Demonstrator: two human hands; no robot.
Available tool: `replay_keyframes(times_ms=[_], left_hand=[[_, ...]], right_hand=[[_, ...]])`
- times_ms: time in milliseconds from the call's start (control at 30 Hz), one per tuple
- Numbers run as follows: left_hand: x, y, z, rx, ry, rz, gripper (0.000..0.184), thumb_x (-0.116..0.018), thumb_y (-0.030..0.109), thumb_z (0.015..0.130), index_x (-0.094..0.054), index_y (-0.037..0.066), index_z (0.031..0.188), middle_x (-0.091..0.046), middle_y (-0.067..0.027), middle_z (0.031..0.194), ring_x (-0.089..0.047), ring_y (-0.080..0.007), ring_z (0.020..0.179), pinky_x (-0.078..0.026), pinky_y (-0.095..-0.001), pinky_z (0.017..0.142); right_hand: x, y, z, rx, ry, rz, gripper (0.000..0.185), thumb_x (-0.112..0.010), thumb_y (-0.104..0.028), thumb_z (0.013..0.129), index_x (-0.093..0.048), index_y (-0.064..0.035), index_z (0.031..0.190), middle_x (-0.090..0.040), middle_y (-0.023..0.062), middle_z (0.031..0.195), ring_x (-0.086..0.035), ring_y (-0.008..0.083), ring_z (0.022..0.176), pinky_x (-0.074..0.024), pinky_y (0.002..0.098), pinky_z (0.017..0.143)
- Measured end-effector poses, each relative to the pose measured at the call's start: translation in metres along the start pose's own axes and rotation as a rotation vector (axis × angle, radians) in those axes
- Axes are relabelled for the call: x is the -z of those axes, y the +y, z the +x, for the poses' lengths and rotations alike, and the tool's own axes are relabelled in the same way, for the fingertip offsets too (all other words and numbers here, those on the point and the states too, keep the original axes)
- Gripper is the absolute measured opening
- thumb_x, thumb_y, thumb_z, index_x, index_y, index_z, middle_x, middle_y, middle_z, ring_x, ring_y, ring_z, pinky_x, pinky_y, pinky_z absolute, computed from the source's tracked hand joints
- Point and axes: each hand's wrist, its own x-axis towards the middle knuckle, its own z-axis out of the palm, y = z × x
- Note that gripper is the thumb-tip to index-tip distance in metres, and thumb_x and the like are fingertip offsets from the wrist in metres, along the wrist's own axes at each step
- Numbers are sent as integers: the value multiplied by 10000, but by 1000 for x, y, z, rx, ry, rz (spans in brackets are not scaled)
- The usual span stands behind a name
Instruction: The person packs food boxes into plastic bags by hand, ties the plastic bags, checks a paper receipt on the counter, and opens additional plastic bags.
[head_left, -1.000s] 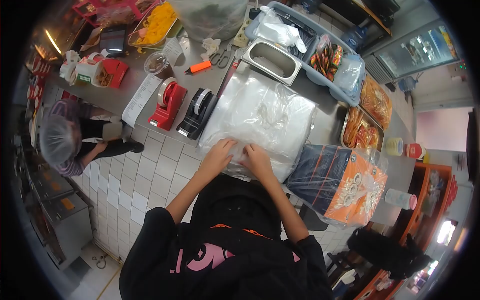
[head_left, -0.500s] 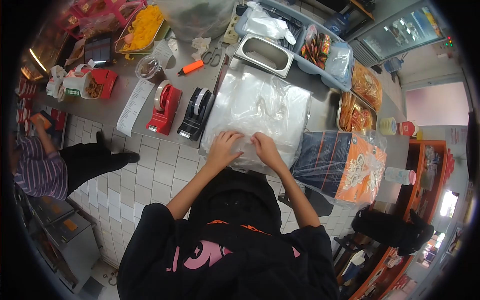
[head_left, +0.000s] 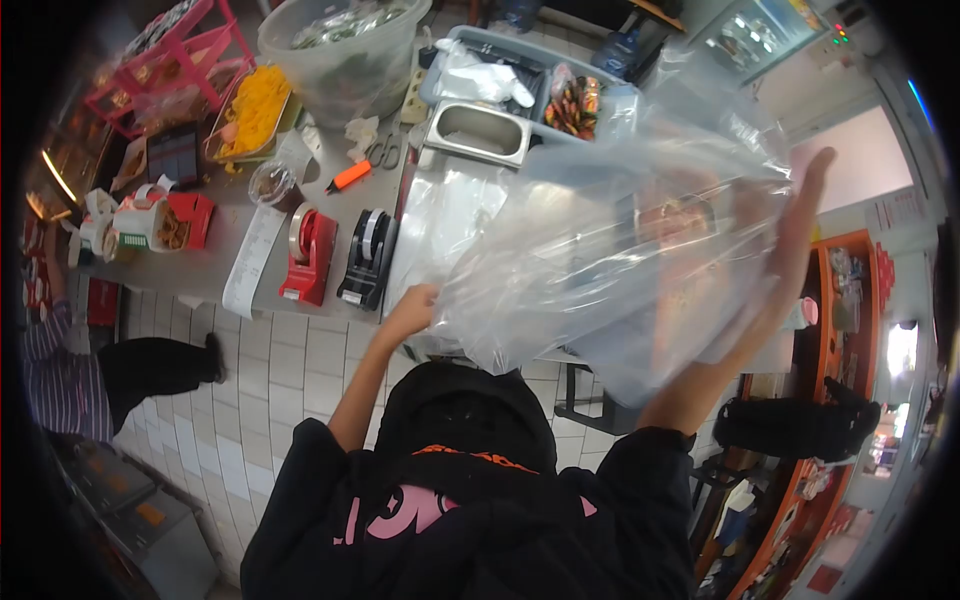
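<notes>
A large clear plastic bag (head_left: pixel 590 250) is spread between my hands, lifted and ballooned above the table. My left hand (head_left: pixel 412 312) is closed on the bag's near left edge, its fingertips partly covered by the plastic. At the far right, my right hand (head_left: pixel 800 215) is raised with fingers stretched out against the bag's side; part of it shows only blurred through the film, so whether it is inside I cannot tell. Under the bag lies a stack of flat clear bags (head_left: pixel 450 215). An orange and dark wrapped package shows dimly through the plastic.
Red (head_left: pixel 309 260) and black (head_left: pixel 367 262) tape dispensers stand left of the stack. Behind it are a metal pan (head_left: pixel 480 145), a blue-grey bin (head_left: pixel 440 70), scissors (head_left: pixel 383 152) and an orange marker (head_left: pixel 350 177). A person in a striped shirt (head_left: pixel 75 375) is at far left.
A clear bag has come up off the stack and opened out. My right hand has swung far right and up with it; my left hand has moved slightly left.
</notes>
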Motion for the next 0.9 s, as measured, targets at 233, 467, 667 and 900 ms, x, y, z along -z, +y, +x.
replay_keyframes(times_ms=[233, 467, 667, 900], left_hand=[[-32, 94, 25, -461, -449, -1744, 406, -615, 391, 785, -598, 88, 1055, -567, -98, 1107, -517, -304, 1046, -302, -458, 1008], [-18, 121, 53, -865, -696, -1071, 434, -562, 399, 827, -575, 51, 1086, -592, -118, 1045, -572, -302, 968, -333, -450, 991], [22, 155, 26, -286, -339, -382, 335, -473, 232, 904, -541, -38, 1090, -621, -137, 959, -610, -225, 902, -461, -342, 851], [38, 103, 31, -154, 76, -465, 328, -514, 251, 889, -595, -64, 926, -630, -110, 803, -634, -189, 702, -519, -276, 675]], right_hand=[[25, 40, -39, 109, 498, -81, 374, -460, -374, 891, -557, -44, 1039, -575, 47, 785, -555, 122, 689, -456, 221, 631], [57, 47, -81, 288, 870, -378, 333, -493, -320, 883, -543, -56, 1079, -558, 25, 837, -545, 99, 759, -439, 216, 675], [163, 25, -118, 304, 759, -322, 267, -503, -254, 886, -537, -44, 1047, -553, 16, 835, -529, 78, 732, -428, 210, 625], [113, 31, -94, 253, 710, -469, 150, -546, -146, 866, -539, -26, 957, -506, -2, 732, -461, 29, 633, -366, 159, 517]])
